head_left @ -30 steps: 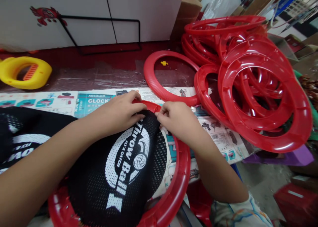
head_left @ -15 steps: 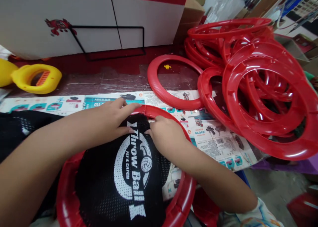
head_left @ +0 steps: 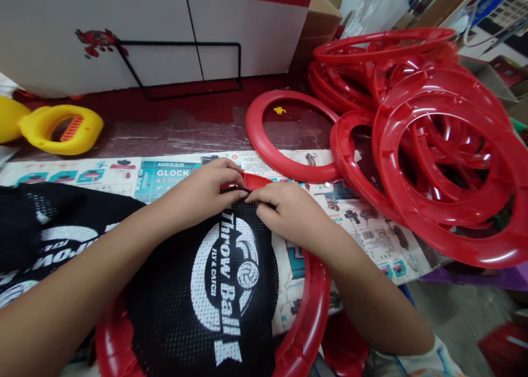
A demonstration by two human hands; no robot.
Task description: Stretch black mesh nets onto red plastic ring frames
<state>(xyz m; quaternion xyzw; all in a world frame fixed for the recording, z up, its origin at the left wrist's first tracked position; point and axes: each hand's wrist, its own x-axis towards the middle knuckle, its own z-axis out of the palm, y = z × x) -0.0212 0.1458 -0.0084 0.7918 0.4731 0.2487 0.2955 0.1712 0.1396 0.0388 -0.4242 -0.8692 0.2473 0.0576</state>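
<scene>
A black mesh net [head_left: 173, 289] printed "Throw Ball" lies across a red plastic ring [head_left: 315, 305] in front of me. At the ring's far side my left hand [head_left: 223, 187] pinches the net's top edge between thumb and fingers. Just beside it, my right hand [head_left: 284, 206] grips the same edge, the fingertips of both hands nearly touching. The ring's far rim is partly covered by my fingers. Through the ring's right side, the printed sheet underneath shows. More black mesh nets [head_left: 53, 228] lie at the left, partly behind my left forearm.
Several red rings [head_left: 449, 228] are piled at the right. One matte red ring [head_left: 264, 151] lies flat near a small yellow piece [head_left: 279, 110]. A yellow handle-like part [head_left: 86, 140] sits at the left. Behind stand a white and red box [head_left: 256, 31] and a black wire frame [head_left: 177, 44].
My left hand has lowered its fingers onto the net's edge, and my right hand has moved slightly up. The net's top edge is now drawn up between both hands.
</scene>
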